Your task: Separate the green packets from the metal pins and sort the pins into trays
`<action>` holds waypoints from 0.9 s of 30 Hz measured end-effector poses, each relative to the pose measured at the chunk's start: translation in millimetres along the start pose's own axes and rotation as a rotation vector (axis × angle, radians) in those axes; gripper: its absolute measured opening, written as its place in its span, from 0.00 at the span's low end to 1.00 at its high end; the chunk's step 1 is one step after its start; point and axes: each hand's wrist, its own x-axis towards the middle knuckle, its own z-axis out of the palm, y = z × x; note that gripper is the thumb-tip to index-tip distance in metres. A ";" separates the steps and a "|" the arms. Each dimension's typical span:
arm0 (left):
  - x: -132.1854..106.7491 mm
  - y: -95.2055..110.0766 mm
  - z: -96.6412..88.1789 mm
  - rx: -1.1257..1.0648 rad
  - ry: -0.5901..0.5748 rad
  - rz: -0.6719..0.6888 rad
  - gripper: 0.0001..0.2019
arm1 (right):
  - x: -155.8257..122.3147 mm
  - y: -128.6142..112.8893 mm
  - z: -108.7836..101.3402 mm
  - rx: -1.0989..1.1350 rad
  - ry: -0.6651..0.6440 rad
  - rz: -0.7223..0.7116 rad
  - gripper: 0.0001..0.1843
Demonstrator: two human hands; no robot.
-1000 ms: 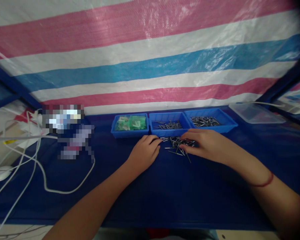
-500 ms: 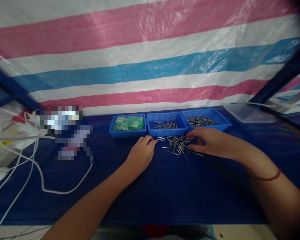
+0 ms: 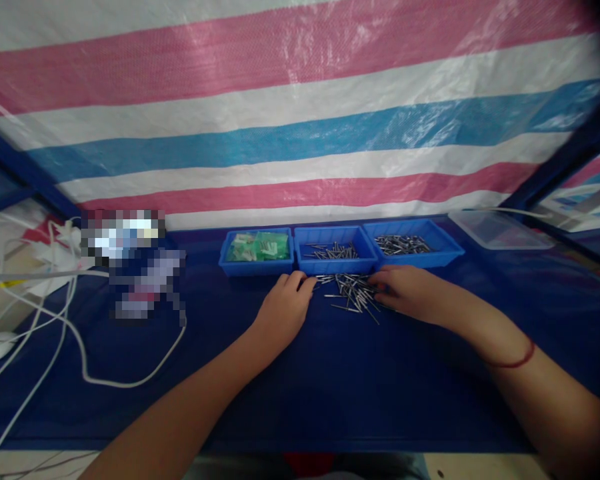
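A loose heap of thin metal pins (image 3: pixel 349 291) lies on the blue table (image 3: pixel 330 380), just in front of three small blue trays. My left hand (image 3: pixel 284 308) rests curled at the heap's left edge, its fingertips pinched together against the pins. My right hand (image 3: pixel 409 292) lies on the heap's right edge with fingers bent down onto the pins. The left tray (image 3: pixel 257 251) holds green and white bits, the middle tray (image 3: pixel 334 249) a few pins, and the right tray (image 3: pixel 413 242) many pins.
White cables (image 3: pixel 70 333) loop across the table's left side beside a blurred patch (image 3: pixel 135 263). A clear plastic lid (image 3: pixel 500 229) lies at the back right. A striped pink, white and blue tarpaulin (image 3: pixel 300 120) hangs behind the trays.
My right hand lifted off the heap toward the right tray, then came back down onto the pins' right edge. My left hand stayed at the heap's left side.
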 end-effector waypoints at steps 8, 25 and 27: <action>1.2 1.2 -2.2 0.093 -0.058 -0.057 0.17 | -3.1 -3.6 -7.1 0.012 -0.044 0.132 0.14; 2.0 2.9 -4.2 -0.141 -0.052 -0.018 0.14 | 0.3 -24.5 -15.9 0.123 -0.156 0.063 0.10; 1.7 5.6 -4.9 -0.183 -0.017 -0.014 0.14 | -5.8 -17.7 -22.6 0.173 -0.149 0.096 0.11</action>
